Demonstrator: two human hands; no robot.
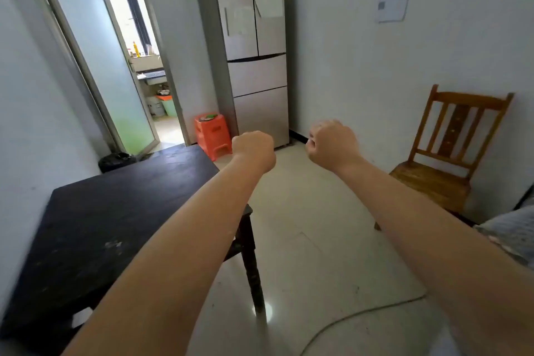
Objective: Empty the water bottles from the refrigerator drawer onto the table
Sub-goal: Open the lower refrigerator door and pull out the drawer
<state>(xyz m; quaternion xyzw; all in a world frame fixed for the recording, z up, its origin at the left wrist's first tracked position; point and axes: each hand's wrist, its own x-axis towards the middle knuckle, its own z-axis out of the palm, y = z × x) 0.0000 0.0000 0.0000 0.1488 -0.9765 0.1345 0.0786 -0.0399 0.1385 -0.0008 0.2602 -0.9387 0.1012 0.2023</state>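
Head view: left hand (pixel 253 150) & right hand (pixel 332 144) both fisted, holding nothing. Bottles unseen, presumably behind closed fridge drawer (pixel 258 74). Table (pixel 95 211) near left. Likely heavy if full, slick w/ condensation; grab mid-body.

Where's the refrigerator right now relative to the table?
In the head view the refrigerator stands in the far corner, doors and drawers closed, beyond the dark table at left, beside an orange stool.

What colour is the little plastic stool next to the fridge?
Bright orange. The small plastic stool shows in the head view, left of the tall silver refrigerator.
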